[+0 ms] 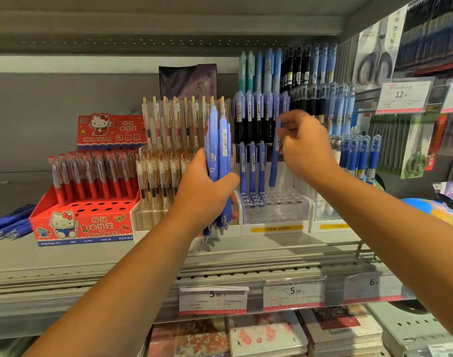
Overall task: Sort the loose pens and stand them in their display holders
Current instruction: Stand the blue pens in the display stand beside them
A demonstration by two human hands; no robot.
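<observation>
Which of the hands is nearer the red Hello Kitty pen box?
Left. The left hand, gripping a bundle of blue pens, is just right of the red Hello Kitty pen box; the right hand is farther right.

A: What furniture frames the scene?
B: A grey metal shelf, its back wall plain grey, beneath an upper shelf with a perforated underside.

A: What runs along the front edge?
B: A clear rail holding price labels, two reading 5.00.

A: And to the right?
B: Hanging packaged scissors above a 12.00 price tag.

A: Below?
B: Stacked notebooks on the lower tier.
</observation>
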